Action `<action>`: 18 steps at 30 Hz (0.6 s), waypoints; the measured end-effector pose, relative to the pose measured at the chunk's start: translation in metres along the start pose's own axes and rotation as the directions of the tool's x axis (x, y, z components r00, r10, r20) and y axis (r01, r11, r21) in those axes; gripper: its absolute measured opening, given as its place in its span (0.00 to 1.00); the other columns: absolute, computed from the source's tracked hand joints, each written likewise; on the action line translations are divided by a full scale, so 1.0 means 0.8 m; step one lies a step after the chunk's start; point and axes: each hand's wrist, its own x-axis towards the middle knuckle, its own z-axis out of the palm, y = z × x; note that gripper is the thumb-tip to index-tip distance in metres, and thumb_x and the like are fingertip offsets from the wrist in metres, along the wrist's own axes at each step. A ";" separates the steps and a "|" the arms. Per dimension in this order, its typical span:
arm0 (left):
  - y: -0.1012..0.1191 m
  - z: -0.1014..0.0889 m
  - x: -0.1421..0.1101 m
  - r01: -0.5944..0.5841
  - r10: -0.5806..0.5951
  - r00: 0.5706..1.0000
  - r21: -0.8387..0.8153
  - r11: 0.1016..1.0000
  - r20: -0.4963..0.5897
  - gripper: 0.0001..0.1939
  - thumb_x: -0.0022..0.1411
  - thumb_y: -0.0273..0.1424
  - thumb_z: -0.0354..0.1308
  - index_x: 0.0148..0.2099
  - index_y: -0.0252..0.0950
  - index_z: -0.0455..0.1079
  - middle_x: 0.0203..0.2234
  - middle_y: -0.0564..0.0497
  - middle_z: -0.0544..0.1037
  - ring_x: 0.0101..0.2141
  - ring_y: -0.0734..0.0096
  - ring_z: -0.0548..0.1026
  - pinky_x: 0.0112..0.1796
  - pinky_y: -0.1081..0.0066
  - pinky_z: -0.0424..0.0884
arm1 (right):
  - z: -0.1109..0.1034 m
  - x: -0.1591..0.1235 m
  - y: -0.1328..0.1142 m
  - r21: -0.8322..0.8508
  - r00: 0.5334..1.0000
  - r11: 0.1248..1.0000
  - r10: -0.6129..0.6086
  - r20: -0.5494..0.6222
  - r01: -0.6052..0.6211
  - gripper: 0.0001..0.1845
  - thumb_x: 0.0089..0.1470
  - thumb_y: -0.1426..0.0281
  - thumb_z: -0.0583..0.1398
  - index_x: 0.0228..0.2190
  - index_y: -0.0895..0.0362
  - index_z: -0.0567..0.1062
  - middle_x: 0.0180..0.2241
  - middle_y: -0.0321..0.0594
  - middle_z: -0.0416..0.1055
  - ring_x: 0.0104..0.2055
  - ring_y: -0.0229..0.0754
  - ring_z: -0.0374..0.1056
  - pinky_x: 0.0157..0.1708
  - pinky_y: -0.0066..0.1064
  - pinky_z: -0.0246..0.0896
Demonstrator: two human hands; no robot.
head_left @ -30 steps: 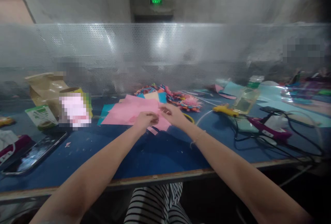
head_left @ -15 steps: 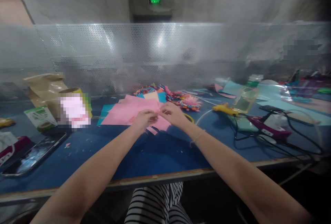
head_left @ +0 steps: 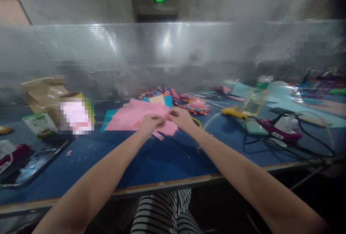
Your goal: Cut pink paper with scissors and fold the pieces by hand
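Note:
My left hand (head_left: 150, 123) and my right hand (head_left: 180, 117) meet over a stack of pink paper sheets (head_left: 135, 117) on the blue table (head_left: 162, 162). Both hands have their fingers pinched together on a small piece of pink paper held between them. A pink strip (head_left: 159, 136) lies just below the left hand. Behind the sheets lie blue and cream papers (head_left: 162, 100) and a pile of colourful paper flowers (head_left: 189, 103).
At left lie a phone (head_left: 32, 164), a green-white packet (head_left: 40, 124), a tape roll and a brown bag (head_left: 43, 91). To the right sit a yellow glue gun (head_left: 234, 111), a purple tool (head_left: 279, 133), black cables (head_left: 305, 144), and a clear container (head_left: 255, 102). A perforated metal screen (head_left: 173, 53) runs behind.
My hands have moved slightly closer together on the pink piece. The view has drifted a little.

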 end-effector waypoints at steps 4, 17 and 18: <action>-0.001 0.002 0.001 0.001 0.001 0.999 0.052 0.999 -0.040 0.09 0.35 0.28 0.62 0.22 0.28 0.68 0.15 0.51 0.71 0.19 0.75 0.70 0.29 0.70 0.69 | 0.002 -0.002 -0.002 0.004 1.000 1.000 0.020 -0.003 -0.020 0.05 0.41 0.71 0.55 0.21 0.60 0.68 0.19 0.35 0.66 0.22 0.33 0.64 0.25 0.25 0.60; -0.004 0.003 -0.001 -0.007 0.004 0.998 0.056 0.998 0.060 0.10 0.37 0.31 0.62 0.22 0.28 0.68 0.17 0.50 0.71 0.21 0.77 0.70 0.31 0.71 0.68 | 0.004 0.004 0.000 0.226 0.974 0.950 0.191 0.118 -0.214 0.08 0.41 0.68 0.56 0.26 0.61 0.68 0.22 0.35 0.66 0.22 0.31 0.64 0.24 0.25 0.65; -0.005 0.003 -0.001 -0.005 0.000 0.997 0.062 0.998 0.074 0.10 0.37 0.31 0.62 0.23 0.28 0.68 0.17 0.50 0.71 0.21 0.77 0.70 0.31 0.71 0.68 | 0.003 0.004 0.000 0.205 0.973 0.956 0.186 0.137 -0.211 0.08 0.40 0.69 0.57 0.25 0.61 0.69 0.21 0.35 0.66 0.22 0.32 0.64 0.24 0.25 0.65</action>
